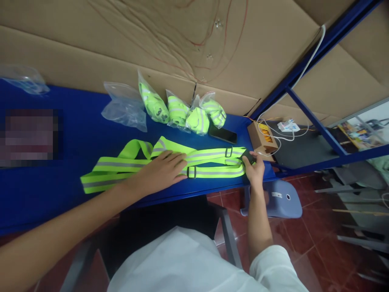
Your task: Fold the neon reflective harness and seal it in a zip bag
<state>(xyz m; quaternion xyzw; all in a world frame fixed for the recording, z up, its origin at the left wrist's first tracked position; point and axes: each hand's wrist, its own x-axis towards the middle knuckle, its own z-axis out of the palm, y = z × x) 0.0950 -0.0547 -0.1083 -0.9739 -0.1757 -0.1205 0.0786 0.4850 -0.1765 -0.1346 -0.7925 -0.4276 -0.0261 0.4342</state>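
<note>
A neon yellow-green reflective harness [212, 172] with grey stripes lies stretched along the blue table. Black slide buckles [229, 151] sit on its straps. My left hand [170, 166] rests palm down over the middle of the straps, fingers extended. At the harness's right end, my right hand [254, 166] has thumb and fingers closed on a black buckle piece [246, 155] where the straps meet. Part of that piece is hidden by my fingers. The strap loops spread out to the left, beyond my left forearm.
Several clear bags with folded neon harnesses [178, 109] line the cardboard wall. Beside them are an empty clear bag [124, 107] and a black phone [223, 134]. An open cardboard box [258, 138] and white cables stand at right. A blue stool [281, 198] is below.
</note>
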